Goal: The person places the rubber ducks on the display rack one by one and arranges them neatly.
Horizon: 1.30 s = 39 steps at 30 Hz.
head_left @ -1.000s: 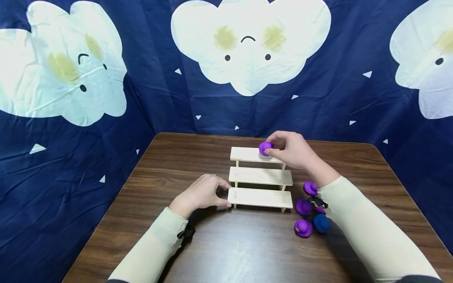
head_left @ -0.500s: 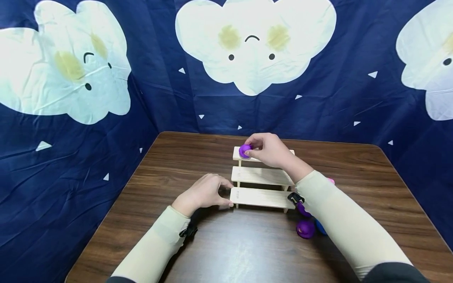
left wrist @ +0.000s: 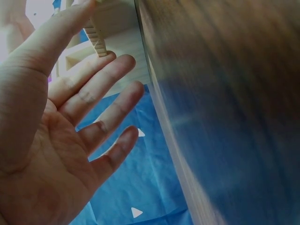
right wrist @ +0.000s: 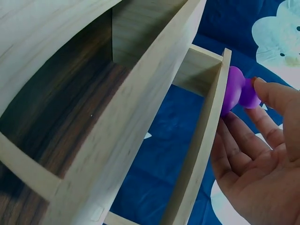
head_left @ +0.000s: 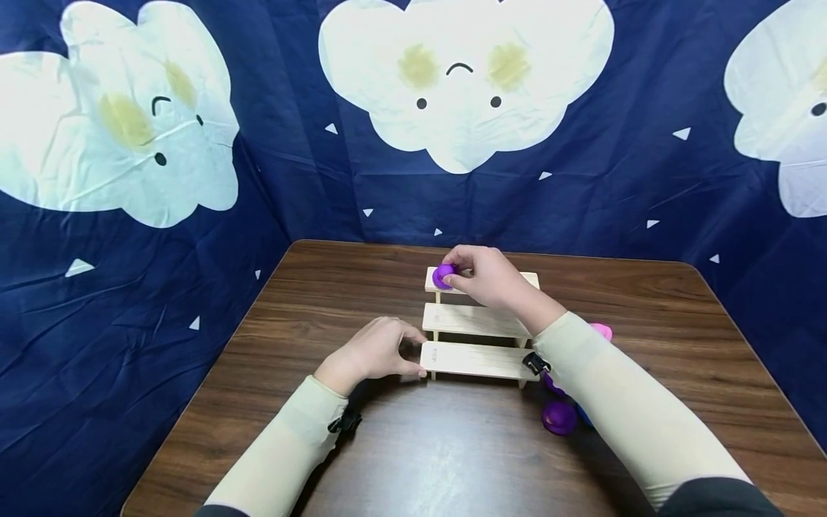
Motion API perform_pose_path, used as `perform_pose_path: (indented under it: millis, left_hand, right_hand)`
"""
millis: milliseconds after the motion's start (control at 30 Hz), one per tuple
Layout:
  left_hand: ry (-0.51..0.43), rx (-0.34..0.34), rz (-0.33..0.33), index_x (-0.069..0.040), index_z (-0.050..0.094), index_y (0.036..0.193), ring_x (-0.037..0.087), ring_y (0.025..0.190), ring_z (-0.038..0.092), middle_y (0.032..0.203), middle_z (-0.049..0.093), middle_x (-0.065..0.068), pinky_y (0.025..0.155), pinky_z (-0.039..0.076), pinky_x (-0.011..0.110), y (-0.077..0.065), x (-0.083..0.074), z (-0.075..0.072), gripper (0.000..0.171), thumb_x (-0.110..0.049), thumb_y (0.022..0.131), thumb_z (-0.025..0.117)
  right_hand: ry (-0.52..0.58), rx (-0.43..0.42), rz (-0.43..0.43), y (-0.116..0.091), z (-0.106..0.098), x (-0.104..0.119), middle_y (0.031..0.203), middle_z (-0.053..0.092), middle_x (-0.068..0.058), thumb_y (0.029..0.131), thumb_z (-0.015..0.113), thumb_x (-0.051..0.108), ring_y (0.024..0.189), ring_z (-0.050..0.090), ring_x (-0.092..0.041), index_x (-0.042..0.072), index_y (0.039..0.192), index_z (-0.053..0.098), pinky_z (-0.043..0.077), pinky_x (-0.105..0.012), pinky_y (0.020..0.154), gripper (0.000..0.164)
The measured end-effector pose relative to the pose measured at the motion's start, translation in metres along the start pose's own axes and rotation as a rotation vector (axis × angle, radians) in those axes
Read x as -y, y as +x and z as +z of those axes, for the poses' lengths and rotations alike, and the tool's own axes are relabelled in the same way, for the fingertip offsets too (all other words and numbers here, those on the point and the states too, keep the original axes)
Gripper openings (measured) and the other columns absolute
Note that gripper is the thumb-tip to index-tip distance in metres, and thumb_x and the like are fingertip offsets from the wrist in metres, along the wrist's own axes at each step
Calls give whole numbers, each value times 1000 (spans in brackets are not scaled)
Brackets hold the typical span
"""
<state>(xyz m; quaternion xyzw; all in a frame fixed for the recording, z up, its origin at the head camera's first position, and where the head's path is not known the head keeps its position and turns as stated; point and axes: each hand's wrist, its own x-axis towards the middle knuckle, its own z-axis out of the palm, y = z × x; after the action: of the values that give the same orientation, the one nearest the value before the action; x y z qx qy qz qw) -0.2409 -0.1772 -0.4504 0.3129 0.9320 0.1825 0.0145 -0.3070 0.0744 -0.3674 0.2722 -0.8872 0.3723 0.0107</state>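
Note:
A pale wooden three-step stand stands on the table. My right hand pinches a purple rubber duck at the left end of its top step. In the right wrist view the duck is against the step's edge, my thumb on its narrower part. My left hand holds the left end of the bottom step between thumb and index finger; in the left wrist view the other fingers of this hand are spread and free. More ducks lie right of the stand, partly hidden by my right sleeve.
A purple duck lies on the brown wood-grain table, near a mostly covered blue one. Something pink shows behind my right forearm. Dark blue cloth with cloud prints hangs behind the table.
My right hand has moved left along the top step with the purple duck, then only slightly in the last half second. My left hand has stayed at the bottom step.

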Motion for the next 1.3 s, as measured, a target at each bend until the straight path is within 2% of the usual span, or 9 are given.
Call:
perform_pose_path:
  millis: [133,267,467,633,767,867,1067,1167,1300]
  left_hand:
    - [-5,0,-2,-23,81,115,11,106,70,112,77,-12,93,54,32,0,0,0,48,-46,74,94]
    - [-9,-1,-8,-23,81,115,11,107,70,112,77,-12,94,54,33,0,1,0,49,-46,74,95]
    - [-19,-8,-6,-22,81,114,12,108,70,112,77,-12,95,54,33,0,1,1,49,-44,73,95]
    - [-28,-7,-16,-22,81,114,11,108,70,112,77,-12,95,53,33,-1,1,1,49,-44,73,95]
    - [-36,-7,-7,-22,81,113,10,106,70,111,78,-10,93,54,33,0,1,1,48,-43,73,95]
    - [-38,-7,-1,-22,81,113,10,105,70,110,78,-9,92,54,33,0,1,0,47,-42,73,95]
    - [-39,-9,4,-21,81,113,10,103,71,109,78,-9,91,55,34,2,0,0,47,-40,73,96]
    - [-33,-6,1,-21,81,113,10,104,70,109,78,-10,91,54,33,2,0,0,47,-41,74,96]
    - [-36,1,-2,-21,81,113,11,104,70,109,78,-9,91,54,35,1,0,0,46,-40,74,95]
  right_hand:
    - [41,-13,-2,-3,-4,-4,113,76,-5,94,80,16,106,72,-22,9,118,71,54,-46,96,26]
    - [62,-33,3,-12,-20,-8,121,74,-9,95,79,17,112,71,-27,8,122,69,55,-47,96,30]
    - [17,-73,20,-38,-53,-25,123,74,-7,97,77,21,116,69,-27,12,124,71,52,-48,100,29]
    - [10,-114,58,-62,-66,-46,125,73,-8,97,78,21,116,69,-29,11,124,73,53,-50,98,29]
    - [0,-143,87,-81,-75,-59,124,73,-10,98,77,23,111,70,-29,11,125,72,56,-38,90,30]
    - [-32,-161,111,-96,-83,-68,123,74,-10,98,76,27,108,69,-26,12,126,72,52,-26,84,32]
    - [-106,-174,171,-123,-96,-99,119,74,-12,98,77,31,104,69,-28,9,125,72,49,-21,81,35]
    - [-140,-125,257,-136,-100,-115,116,75,-15,97,77,34,102,69,-29,6,125,70,52,-31,84,40]
    - [-171,-36,367,-152,-100,-133,117,73,-20,98,76,36,106,68,-37,-1,127,67,52,-53,92,47]
